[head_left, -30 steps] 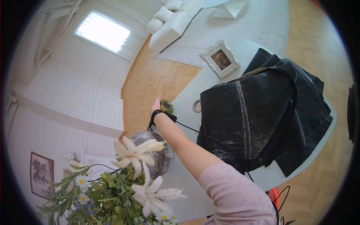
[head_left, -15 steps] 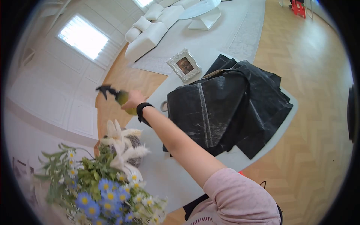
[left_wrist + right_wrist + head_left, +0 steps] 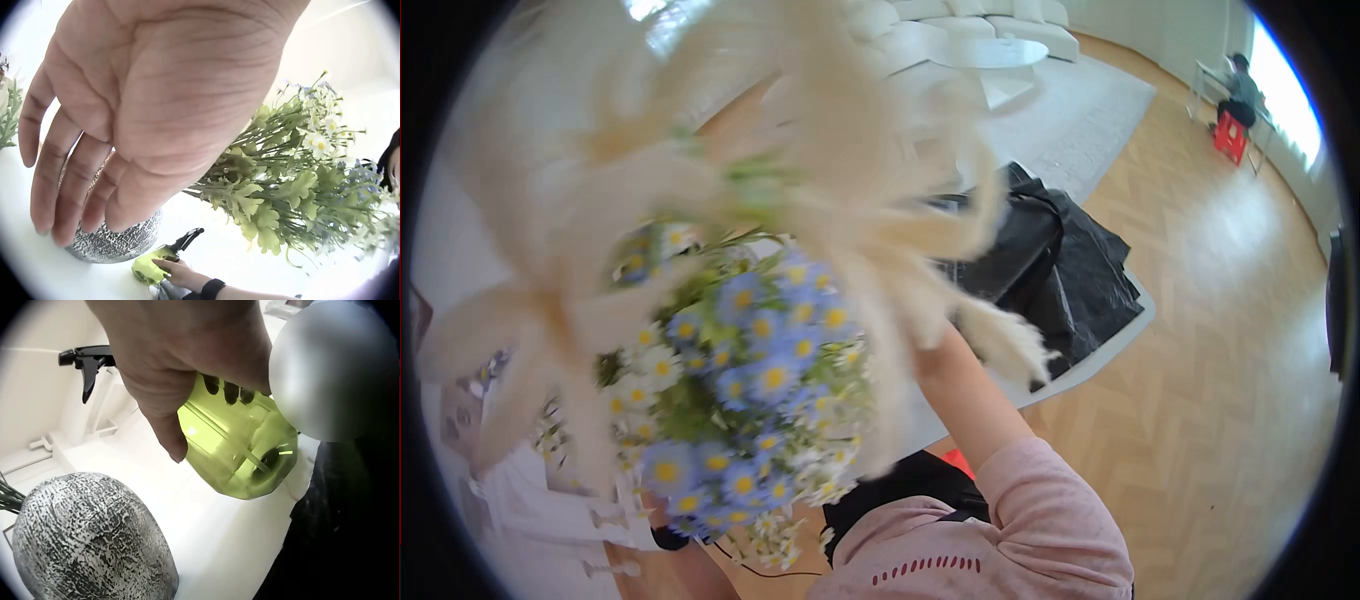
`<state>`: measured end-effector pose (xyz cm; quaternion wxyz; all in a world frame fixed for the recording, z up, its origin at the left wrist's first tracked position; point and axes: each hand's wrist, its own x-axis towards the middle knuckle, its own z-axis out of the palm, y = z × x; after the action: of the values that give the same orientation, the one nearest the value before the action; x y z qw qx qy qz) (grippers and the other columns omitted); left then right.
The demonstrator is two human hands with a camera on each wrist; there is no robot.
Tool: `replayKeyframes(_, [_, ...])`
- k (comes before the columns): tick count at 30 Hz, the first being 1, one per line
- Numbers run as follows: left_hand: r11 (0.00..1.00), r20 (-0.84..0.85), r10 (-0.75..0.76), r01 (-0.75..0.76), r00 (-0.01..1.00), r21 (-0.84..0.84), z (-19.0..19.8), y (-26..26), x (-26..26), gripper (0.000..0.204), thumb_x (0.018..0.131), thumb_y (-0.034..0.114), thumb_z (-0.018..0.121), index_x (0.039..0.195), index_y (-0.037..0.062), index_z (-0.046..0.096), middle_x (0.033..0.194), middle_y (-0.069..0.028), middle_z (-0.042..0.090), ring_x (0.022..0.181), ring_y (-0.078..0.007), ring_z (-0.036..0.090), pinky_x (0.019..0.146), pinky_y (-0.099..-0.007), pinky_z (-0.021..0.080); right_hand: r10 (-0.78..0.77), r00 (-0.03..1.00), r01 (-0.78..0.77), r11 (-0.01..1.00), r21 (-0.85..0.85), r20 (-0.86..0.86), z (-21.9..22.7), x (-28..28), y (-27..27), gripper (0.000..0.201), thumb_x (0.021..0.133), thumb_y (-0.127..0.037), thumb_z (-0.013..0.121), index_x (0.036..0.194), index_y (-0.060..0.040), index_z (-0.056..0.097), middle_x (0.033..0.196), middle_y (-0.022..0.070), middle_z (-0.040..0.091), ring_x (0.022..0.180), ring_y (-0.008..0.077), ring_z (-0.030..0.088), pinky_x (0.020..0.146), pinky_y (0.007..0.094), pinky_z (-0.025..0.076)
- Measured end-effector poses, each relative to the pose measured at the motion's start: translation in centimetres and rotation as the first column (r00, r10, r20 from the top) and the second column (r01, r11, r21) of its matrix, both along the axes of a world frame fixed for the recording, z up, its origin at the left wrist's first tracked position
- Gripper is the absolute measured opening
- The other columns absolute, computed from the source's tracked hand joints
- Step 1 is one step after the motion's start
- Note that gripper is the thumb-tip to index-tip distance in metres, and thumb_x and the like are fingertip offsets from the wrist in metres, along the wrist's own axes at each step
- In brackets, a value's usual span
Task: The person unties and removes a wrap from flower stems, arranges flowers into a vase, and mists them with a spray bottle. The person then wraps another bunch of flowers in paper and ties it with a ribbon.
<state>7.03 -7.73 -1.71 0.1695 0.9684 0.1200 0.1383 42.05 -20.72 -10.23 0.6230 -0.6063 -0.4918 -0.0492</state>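
My right hand grips the yellow-green spray bottle, its black trigger head poking out at the left. In the left wrist view this hand and the bottle are low, beside the patterned grey vase. My left hand has its palm to the camera and fingers loosely extended in front of the vase; contact cannot be told. Leafy stems spread beyond it. In the head view blurred cream flowers and blue daisies cover much of the left, hiding my right hand.
Black sheeting lies on the white table. Beyond are a white round table and a sofa. A person sits on a red stool at the far right. Wooden floor runs along the right.
The bottle has been lifted in my right hand. The head view has shifted; the flowers now loom large and close, and my left arm shows at lower left.
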Motion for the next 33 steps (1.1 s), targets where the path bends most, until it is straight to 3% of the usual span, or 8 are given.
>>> replayKeyframes(7, [0.964, 0.127, 0.264, -0.256, 0.956, -0.074, -2.6, -2.7, -11.2, 0.031, 0.067, 0.018, 0.066, 0.094, 0.0050, 0.060, 0.084, -0.0056, 0.064, 0.068, -0.0246, 0.060, 0.063, -0.0355, 0.047, 0.302, 0.950, -0.297, 0.953, -0.062, 0.083, 4.2, -9.1, 6.1, 0.063, 0.051, -0.026, 0.077, 0.101, -0.0034, 0.045, 0.096, 0.0192, 0.051, 0.092, 0.0347, 0.050, 0.078, 0.0432, 0.043])
replayKeyframes(9, [0.937, 0.125, 0.345, -0.334, 0.930, -0.104, -3.9, -1.8, -11.0, 0.034, 0.066, 0.017, 0.066, 0.097, 0.0049, 0.059, 0.085, -0.0062, 0.063, 0.071, -0.0249, 0.059, 0.065, -0.0352, 0.046, 0.379, 0.920, -0.372, 0.924, -0.087, 0.098, 4.5, -11.2, 7.7, 0.063, 0.051, -0.027, 0.076, 0.101, -0.0035, 0.045, 0.096, 0.0192, 0.051, 0.092, 0.0346, 0.050, 0.078, 0.0434, 0.043])
replayKeyframes(17, [0.816, 0.007, 0.561, -0.552, 0.828, -0.171, -5.3, -0.8, -7.2, 0.055, 0.065, 0.014, 0.068, 0.114, 0.0036, 0.046, 0.091, -0.0110, 0.056, 0.089, -0.0272, 0.055, 0.075, -0.0326, 0.044, 0.570, 0.811, -0.554, 0.821, -0.138, 0.132, 3.9, -16.9, 11.4, 0.062, 0.053, -0.027, 0.075, 0.102, -0.0038, 0.045, 0.096, 0.0192, 0.050, 0.093, 0.0342, 0.050, 0.078, 0.0441, 0.043])
replayKeyframes(22, [0.905, 0.354, 0.378, -0.422, 0.856, 0.055, -3.4, 0.0, -2.9, 0.077, 0.063, 0.016, 0.069, 0.126, -0.0010, 0.028, 0.105, -0.0209, 0.049, 0.098, -0.0360, 0.049, 0.081, -0.0372, 0.043, 0.681, 0.723, -0.661, 0.730, -0.174, 0.113, 2.2, -24.7, 12.9, 0.061, 0.053, -0.028, 0.075, 0.102, -0.0040, 0.046, 0.097, 0.0192, 0.050, 0.093, 0.0340, 0.050, 0.078, 0.0445, 0.043])
replayKeyframes(24, [0.863, 0.306, 0.458, -0.500, 0.835, 0.073, -4.0, 0.7, -1.9, 0.085, 0.062, 0.016, 0.069, 0.128, -0.0024, 0.020, 0.111, -0.0253, 0.043, 0.101, -0.0395, 0.046, 0.082, -0.0394, 0.043, 0.712, 0.695, -0.691, 0.701, -0.177, 0.102, 2.0, -27.1, 13.3, 0.061, 0.054, -0.028, 0.075, 0.102, -0.0041, 0.046, 0.097, 0.0192, 0.050, 0.093, 0.0339, 0.050, 0.078, 0.0446, 0.043])
replayKeyframes(25, [0.825, 0.237, 0.527, -0.558, 0.817, 0.091, -2.1, 1.1, 1.8, 0.093, 0.061, 0.016, 0.070, 0.131, -0.0039, 0.012, 0.116, -0.0297, 0.037, 0.104, -0.0431, 0.043, 0.082, -0.0415, 0.042, 0.729, 0.681, -0.710, 0.681, -0.181, 0.074, 3.4, -24.7, 14.4, 0.061, 0.054, -0.028, 0.074, 0.102, -0.0041, 0.046, 0.097, 0.0192, 0.050, 0.093, 0.0338, 0.050, 0.078, 0.0447, 0.043])
replayKeyframes(33, [0.839, 0.301, 0.538, -0.533, 0.787, -0.105, -2.9, -0.1, 4.6, 0.104, 0.055, 0.020, 0.075, 0.135, 0.0034, 0.011, 0.127, -0.0319, 0.025, 0.113, -0.0458, 0.034, 0.087, -0.0456, 0.039, 0.783, 0.620, -0.769, 0.618, -0.167, 0.044, 1.9, -26.9, 17.2, 0.060, 0.055, -0.029, 0.074, 0.102, -0.0044, 0.046, 0.098, 0.0192, 0.050, 0.094, 0.0334, 0.050, 0.077, 0.0454, 0.043])
